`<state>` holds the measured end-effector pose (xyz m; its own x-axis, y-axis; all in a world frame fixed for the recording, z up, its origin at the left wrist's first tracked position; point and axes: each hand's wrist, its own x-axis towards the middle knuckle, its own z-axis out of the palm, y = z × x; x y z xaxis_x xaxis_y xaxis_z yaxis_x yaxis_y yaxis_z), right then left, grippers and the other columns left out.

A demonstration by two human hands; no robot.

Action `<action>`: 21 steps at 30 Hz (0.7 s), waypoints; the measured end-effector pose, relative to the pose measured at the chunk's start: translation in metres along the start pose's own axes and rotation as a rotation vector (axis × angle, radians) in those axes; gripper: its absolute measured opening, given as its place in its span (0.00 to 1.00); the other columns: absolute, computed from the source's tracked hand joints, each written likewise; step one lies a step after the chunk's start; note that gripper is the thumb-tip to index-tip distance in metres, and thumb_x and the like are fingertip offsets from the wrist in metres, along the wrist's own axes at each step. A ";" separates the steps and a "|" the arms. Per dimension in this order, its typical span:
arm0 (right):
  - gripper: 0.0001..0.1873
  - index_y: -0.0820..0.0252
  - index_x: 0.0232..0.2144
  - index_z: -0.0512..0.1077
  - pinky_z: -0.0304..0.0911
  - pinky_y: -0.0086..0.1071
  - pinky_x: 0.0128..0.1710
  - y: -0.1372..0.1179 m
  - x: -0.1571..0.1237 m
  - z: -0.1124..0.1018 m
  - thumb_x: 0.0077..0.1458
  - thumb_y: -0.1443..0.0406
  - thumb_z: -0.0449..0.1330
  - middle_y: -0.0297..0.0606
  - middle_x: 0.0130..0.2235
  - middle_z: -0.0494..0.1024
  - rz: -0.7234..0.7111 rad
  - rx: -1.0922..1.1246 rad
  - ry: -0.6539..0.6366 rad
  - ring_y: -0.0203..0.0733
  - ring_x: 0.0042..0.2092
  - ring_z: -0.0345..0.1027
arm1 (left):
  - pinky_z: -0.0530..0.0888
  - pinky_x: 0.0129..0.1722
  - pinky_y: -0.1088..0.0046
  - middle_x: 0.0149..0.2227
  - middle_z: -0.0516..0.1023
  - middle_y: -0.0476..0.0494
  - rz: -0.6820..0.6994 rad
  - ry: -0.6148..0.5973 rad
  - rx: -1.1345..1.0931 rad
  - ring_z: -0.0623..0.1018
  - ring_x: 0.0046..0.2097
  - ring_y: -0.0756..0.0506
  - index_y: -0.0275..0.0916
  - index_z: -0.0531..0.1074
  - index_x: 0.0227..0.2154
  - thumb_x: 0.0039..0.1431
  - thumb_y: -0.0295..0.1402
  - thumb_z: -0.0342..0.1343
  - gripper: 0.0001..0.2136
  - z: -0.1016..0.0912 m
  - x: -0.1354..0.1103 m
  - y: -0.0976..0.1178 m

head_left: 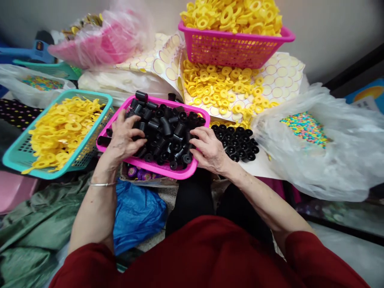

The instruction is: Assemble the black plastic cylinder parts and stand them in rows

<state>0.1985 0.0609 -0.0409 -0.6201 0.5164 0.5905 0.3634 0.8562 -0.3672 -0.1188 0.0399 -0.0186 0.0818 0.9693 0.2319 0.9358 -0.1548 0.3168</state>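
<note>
A pink basket [180, 173] in front of me is heaped with short black plastic tubes [168, 128]. My left hand [123, 136] lies over the left side of the heap, fingers curled down among the tubes. My right hand [210, 150] rests on the basket's right rim, fingers reaching into the tubes; what either hand holds is hidden. Just right of the basket, several black tubes stand upright in rows [237, 143] on white paper.
A teal basket [18, 158] of yellow rings sits at the left. Another pink basket [240, 48] of yellow rings stands at the back, with loose yellow rings [222, 88] on sticker sheets below it. A clear bag of coloured beads [306, 128] lies at the right. A blue bag [138, 214] lies near my knees.
</note>
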 end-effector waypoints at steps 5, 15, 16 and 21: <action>0.09 0.58 0.37 0.72 0.65 0.55 0.51 -0.008 -0.004 0.003 0.58 0.69 0.52 0.48 0.49 0.72 0.021 0.052 0.021 0.54 0.54 0.62 | 0.38 0.58 0.26 0.64 0.63 0.38 -0.017 -0.109 0.143 0.42 0.69 0.20 0.39 0.77 0.30 0.39 0.34 0.67 0.12 0.011 -0.007 0.032; 0.09 0.60 0.38 0.72 0.64 0.54 0.53 -0.017 -0.006 0.003 0.59 0.69 0.51 0.50 0.50 0.72 -0.003 0.072 -0.039 0.53 0.55 0.61 | 0.41 0.62 0.35 0.66 0.57 0.35 -0.046 -0.036 0.013 0.45 0.69 0.25 0.36 0.73 0.40 0.46 0.39 0.66 0.19 0.029 0.001 0.033; 0.09 0.60 0.38 0.72 0.64 0.53 0.52 -0.016 -0.007 0.002 0.59 0.69 0.52 0.49 0.49 0.72 0.004 0.060 -0.041 0.53 0.55 0.61 | 0.43 0.63 0.36 0.66 0.56 0.34 -0.061 -0.008 -0.008 0.45 0.69 0.25 0.37 0.72 0.43 0.45 0.42 0.67 0.23 0.030 0.001 0.033; 0.09 0.59 0.39 0.72 0.66 0.52 0.51 -0.014 -0.012 -0.002 0.59 0.69 0.52 0.48 0.48 0.72 0.023 0.028 -0.034 0.53 0.54 0.62 | 0.39 0.63 0.37 0.67 0.54 0.32 -0.081 0.136 0.039 0.43 0.69 0.24 0.42 0.66 0.53 0.40 0.45 0.69 0.35 0.026 -0.001 0.049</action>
<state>0.2018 0.0426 -0.0414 -0.6350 0.5350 0.5572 0.3586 0.8431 -0.4008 -0.0645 0.0358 -0.0270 -0.0397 0.9431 0.3301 0.9502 -0.0666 0.3044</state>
